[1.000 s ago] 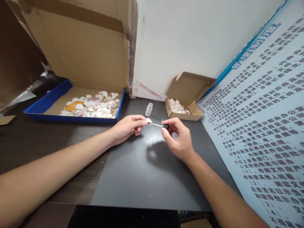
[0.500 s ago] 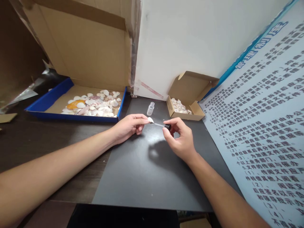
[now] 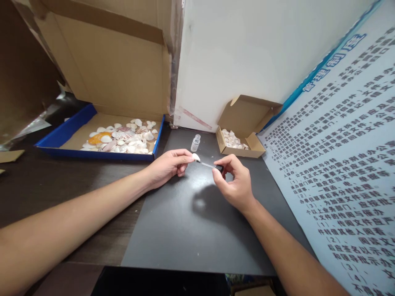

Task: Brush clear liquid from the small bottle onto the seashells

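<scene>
Applicator at the shell, both hands occupied. The left hand (image 3: pixel 173 166) pinches one small white shell (image 3: pixel 196 157) between thumb and forefinger, closed firmly enough that only the outer part of it shows; the other fingers curl beneath. The right hand (image 3: pixel 234 181) has its thumb and fingertips closed around a black cap (image 3: pixel 219 168), with a thin pale wand (image 3: pixel 207 165) running from the cap toward the left hand. Change over the last second is slight: allowing for a small shift of the head, the shell keeps its place in front of the small clear bottle (image 3: pixel 195 143), while the cap end now sits a little lower and farther right, so the wand slopes more steeply. Its dark tip appears to meet the shell's lower edge; actual contact is too small to confirm. Judgement: this is an adjustment of the applicator's angle within the same step, not a new one, since neither grip has altered. The bottle stands upright and uncapped on the dark mat (image 3: pixel 166 238), just beyond the shell, unmoved. The blue-sided box (image 3: pixel 92 154) at left bears a heap of mixed shells (image 3: pixel 131 144); the small cardboard box (image 3: pixel 256 144) at right holds paler pieces (image 3: pixel 231 139). Any coating on the shell cannot be made out.
</scene>
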Motion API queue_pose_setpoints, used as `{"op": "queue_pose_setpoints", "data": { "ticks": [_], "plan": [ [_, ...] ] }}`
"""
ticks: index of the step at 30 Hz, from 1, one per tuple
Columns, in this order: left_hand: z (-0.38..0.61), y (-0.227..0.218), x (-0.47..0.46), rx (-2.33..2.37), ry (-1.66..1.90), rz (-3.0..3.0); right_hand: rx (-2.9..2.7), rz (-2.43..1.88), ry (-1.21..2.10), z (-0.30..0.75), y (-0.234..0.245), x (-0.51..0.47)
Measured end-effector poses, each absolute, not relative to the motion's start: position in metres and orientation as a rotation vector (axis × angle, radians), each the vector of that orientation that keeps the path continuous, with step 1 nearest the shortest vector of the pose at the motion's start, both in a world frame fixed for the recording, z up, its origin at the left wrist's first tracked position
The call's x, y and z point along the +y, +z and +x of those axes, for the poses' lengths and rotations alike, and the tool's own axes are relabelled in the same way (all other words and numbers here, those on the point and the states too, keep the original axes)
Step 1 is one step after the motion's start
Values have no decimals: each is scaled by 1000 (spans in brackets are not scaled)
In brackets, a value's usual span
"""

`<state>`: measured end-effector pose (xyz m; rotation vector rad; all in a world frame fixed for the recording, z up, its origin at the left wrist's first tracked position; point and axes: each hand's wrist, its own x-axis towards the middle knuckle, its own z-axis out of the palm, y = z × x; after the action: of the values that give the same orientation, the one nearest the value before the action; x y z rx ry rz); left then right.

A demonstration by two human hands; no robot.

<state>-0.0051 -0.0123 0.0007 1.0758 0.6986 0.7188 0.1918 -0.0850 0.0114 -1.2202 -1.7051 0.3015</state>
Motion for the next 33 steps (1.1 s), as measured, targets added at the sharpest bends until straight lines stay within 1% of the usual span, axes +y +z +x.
{"op": "queue_pose_setpoints", "data": {
  "ticks": [14,18,22,33],
  "plan": [
    [-4,0,-13,729,773,1178,-1688,-1332,305,189,13,-83],
    [-4,0,-15,774,876,1370,-1696,-1325,293,189,13,-85],
    [-3,0,-19,814,885,1487,-1701,-1281,267,188,13,-86],
    [-3,-1,-16,828,858,1441,-1658,-1351,194,190,15,-85]
  ]
}}
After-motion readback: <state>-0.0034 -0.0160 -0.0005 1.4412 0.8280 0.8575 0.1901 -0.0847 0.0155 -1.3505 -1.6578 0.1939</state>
